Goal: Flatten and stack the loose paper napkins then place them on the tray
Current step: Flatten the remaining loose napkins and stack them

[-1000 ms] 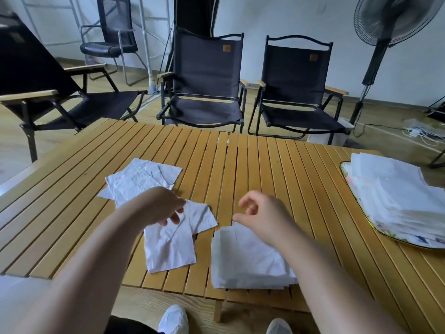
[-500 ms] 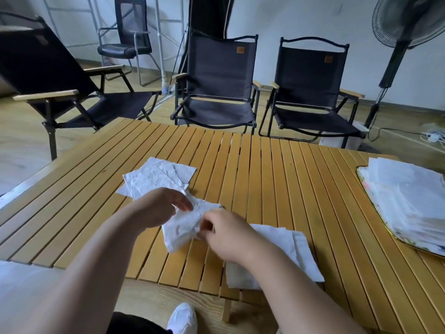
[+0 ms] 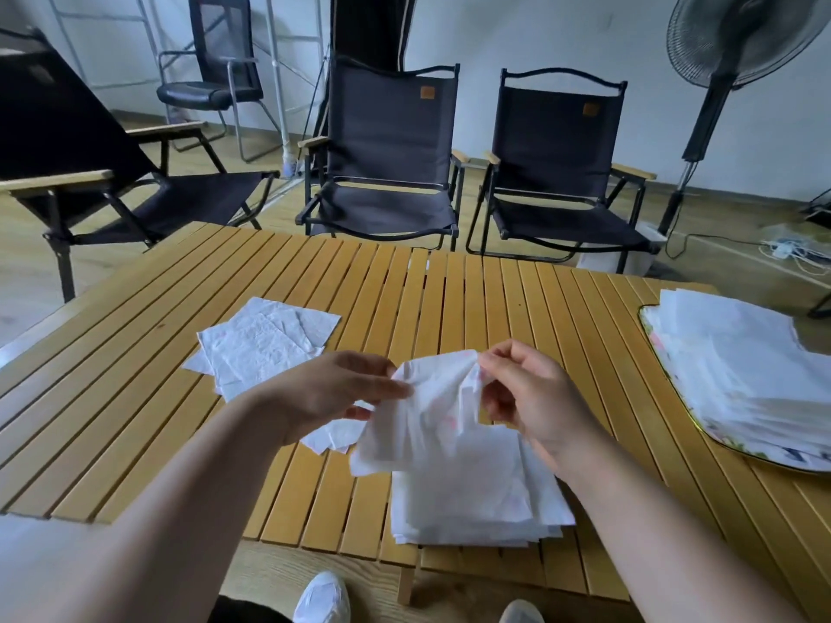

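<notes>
A crumpled white napkin (image 3: 427,415) hangs above the slatted wooden table (image 3: 494,308), held between both hands. My left hand (image 3: 332,393) pinches its left edge and my right hand (image 3: 526,397) pinches its top right corner. Under it, near the table's front edge, lies a flat stack of napkins (image 3: 476,501). Loose wrinkled napkins (image 3: 265,344) lie spread to the left, and one more (image 3: 335,436) shows beneath my left hand. The tray (image 3: 737,447) at the right edge carries a thick pile of napkins (image 3: 737,366).
Three black folding chairs (image 3: 386,173) stand beyond the table, with an office chair (image 3: 216,78) farther back. A standing fan (image 3: 719,83) and floor cables (image 3: 791,254) are at the right. My white shoes (image 3: 321,600) show below the table's front edge.
Both hands lifted one napkin off the table and raised it over the flat stack, pulling it apart between them. The camera view shifted slightly left and down.
</notes>
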`<state>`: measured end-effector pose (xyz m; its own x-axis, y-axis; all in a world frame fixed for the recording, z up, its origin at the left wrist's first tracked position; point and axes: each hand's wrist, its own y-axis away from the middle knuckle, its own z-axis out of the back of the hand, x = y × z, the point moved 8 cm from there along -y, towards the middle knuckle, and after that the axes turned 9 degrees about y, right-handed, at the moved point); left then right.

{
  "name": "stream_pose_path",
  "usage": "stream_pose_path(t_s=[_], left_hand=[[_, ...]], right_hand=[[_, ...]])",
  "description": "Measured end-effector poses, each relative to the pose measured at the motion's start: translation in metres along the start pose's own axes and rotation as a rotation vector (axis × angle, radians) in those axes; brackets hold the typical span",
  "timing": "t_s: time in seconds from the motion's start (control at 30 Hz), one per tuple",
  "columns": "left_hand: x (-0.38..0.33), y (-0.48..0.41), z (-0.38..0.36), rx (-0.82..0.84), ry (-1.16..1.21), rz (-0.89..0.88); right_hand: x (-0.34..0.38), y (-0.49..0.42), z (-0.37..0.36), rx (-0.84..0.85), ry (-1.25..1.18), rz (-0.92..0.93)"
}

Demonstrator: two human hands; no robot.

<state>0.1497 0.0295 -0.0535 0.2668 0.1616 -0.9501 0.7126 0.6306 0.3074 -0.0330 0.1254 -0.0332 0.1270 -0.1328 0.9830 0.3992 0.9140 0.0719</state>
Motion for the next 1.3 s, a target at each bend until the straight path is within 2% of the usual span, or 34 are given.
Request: stream_pose_path(t_s=[0.1,0.27,0.33,0.43,0.57,0.63,0.77,0.83,0.93,1.0,1.1,1.3], left_hand=[[-0.003,-0.006,-0.013,-0.025,0.208,0.000],[-0.018,-0.014,-0.028,-0.043,0.472,-0.097],[-0.021,-0.014,-0.032,-0.027,0.495,-0.115],[-0.015,-0.013,-0.035,0.018,0.438,-0.079],[-0.004,-0.011,-0.044,0.053,0.338,0.016],[-0.005,-0.011,-0.046,0.030,0.329,0.010],[-0.009,-0.010,-0.044,-0.015,0.396,-0.016],[-0.009,-0.012,-0.041,-0.059,0.446,-0.030],[-0.012,-0.014,-0.039,-0.102,0.498,-0.085],[-0.016,-0.013,-0.037,-0.134,0.480,-0.121],[-0.019,-0.012,-0.032,-0.194,0.356,-0.177],[-0.034,-0.005,-0.030,-0.275,-0.052,-0.379]], right_hand=[[-0.008,0.002,0.015,-0.016,-0.089,-0.067],[-0.025,0.012,0.009,0.260,0.132,-0.193],[-0.024,0.010,0.014,0.205,0.129,-0.179],[-0.019,0.003,0.021,0.123,-0.135,-0.129],[-0.006,0.005,0.017,0.163,-0.304,-0.057],[-0.002,0.006,0.017,0.142,-0.302,-0.035],[-0.006,0.003,0.029,-0.015,-0.314,-0.042],[-0.009,-0.001,0.032,-0.019,-0.322,-0.042],[-0.011,-0.001,0.032,0.005,-0.088,-0.017],[-0.004,0.001,0.033,-0.028,0.046,0.070],[0.005,0.000,0.035,-0.066,0.107,0.189],[0.005,0.003,0.034,-0.075,0.327,0.227]])
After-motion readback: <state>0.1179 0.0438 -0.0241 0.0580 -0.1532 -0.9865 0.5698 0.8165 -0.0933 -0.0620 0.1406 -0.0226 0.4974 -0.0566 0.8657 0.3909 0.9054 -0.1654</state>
